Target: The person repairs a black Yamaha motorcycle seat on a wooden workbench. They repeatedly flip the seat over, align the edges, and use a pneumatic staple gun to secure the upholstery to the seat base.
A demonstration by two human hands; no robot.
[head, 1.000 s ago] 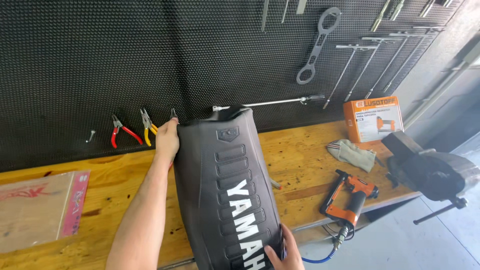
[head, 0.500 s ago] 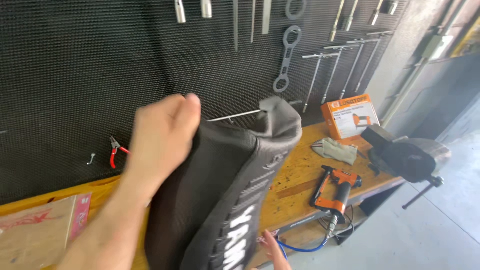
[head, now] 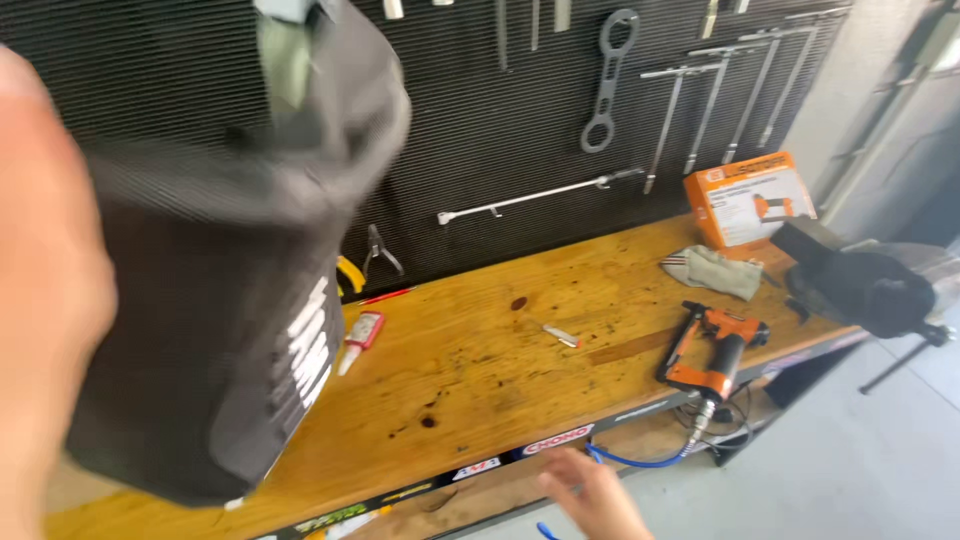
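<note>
Black seat cover (head: 230,300), left fingers (head: 45,300) gripping

Workshop, prob. a garage: wooden workbench (head: 520,350) w/ stained top, black pegboard wall (head: 480,120) hung w/ wrenches (head: 606,80) & T-handle tools (head: 715,100), orange air stapler (head: 712,350), bench vise (head: 860,285), concrete floor (head: 860,460).

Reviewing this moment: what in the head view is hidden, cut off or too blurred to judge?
- Left hand: motion-blurred, cut by the left edge; its grip on the black seat cover cannot be seen.
- Seat cover: blurred, top cut off, hides the bench behind it.
- Right hand: cut by the bottom edge, open, holding nothing visible.
- Hanging tools at top: cut off by the upper edge.
- Small item on the bench: too small to identify.
</note>
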